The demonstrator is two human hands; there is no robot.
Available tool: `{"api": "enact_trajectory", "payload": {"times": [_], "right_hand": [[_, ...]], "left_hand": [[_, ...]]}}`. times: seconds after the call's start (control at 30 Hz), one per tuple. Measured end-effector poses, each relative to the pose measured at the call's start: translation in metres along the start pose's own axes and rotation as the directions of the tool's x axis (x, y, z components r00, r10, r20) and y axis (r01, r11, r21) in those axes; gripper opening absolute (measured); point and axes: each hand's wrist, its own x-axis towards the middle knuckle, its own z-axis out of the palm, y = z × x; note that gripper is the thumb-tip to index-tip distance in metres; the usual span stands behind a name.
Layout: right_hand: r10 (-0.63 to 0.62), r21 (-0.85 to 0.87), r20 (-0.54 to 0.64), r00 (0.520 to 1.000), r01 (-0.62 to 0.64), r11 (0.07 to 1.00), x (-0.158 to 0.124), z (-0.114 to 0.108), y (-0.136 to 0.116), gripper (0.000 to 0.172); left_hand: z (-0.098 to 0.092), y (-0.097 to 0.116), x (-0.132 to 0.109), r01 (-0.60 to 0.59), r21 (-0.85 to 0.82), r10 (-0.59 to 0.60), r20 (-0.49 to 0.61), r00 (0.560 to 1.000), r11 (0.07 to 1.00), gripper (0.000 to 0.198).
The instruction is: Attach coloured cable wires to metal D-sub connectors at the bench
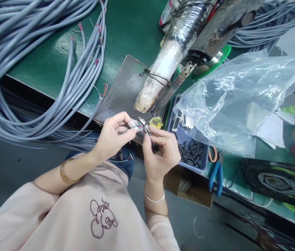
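My left hand [114, 134] pinches the end of a grey cable [132, 123] between thumb and fingers. Thin coloured wires [140, 127] fan out of that end beside a small metal connector [142, 121]. The fingertips of my right hand [161, 150] close together right at these wires. Whatever is between them is too small to make out. Just above both hands is the tip of a slotted metal arm [172, 89]. Beside it, a wrapped duct [163, 66] ends over a dark board [123, 82].
Grey cable coils [32, 69] fill the left. To the right stand a blue bin [204, 166] of short black tubes [193, 153] and connectors [186, 122], a clear plastic bag [231, 101], blue-handled pliers [216, 174] and a black fan [280, 183]. Below is a cardboard box [196, 197].
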Motion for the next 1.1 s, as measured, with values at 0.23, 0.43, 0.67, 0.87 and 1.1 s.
{"api": "enact_trajectory", "payload": {"times": [0.23, 0.43, 0.67, 0.87, 1.1], "right_hand": [[-0.021, -0.011, 0.003, 1.0, 0.021, 1.0, 0.0004, 0.0014, 0.0027, 0.015], [-0.014, -0.004, 0.0, 1.0, 0.014, 1.0, -0.0003, -0.0002, 0.0037, 0.015], [-0.05, -0.04, -0.004, 0.999, 0.049, 0.998, 0.0004, 0.0016, 0.003, 0.014], [-0.058, -0.047, -0.021, 0.998, 0.057, 0.997, 0.0017, 0.0017, 0.0017, 0.015], [-0.152, -0.132, -0.012, 0.988, 0.149, 0.98, -0.0001, 0.0005, -0.0011, 0.014]], "left_hand": [[0.0004, -0.0021, 0.0022, -0.016, -0.003, 0.016, 0.012, 1.0, 1.0, 0.019], [0.0001, -0.0004, 0.0022, 0.039, -0.031, -0.037, 0.048, 0.998, 0.999, 0.019], [0.0003, -0.0039, 0.0025, -0.042, 0.0, 0.042, 0.026, 0.999, 0.999, 0.017], [0.0037, -0.0006, 0.0018, -0.061, 0.015, 0.061, 0.005, 0.998, 0.998, 0.017], [0.0025, -0.0001, 0.0011, -0.037, 0.013, 0.037, 0.016, 0.999, 0.999, 0.017]]}}
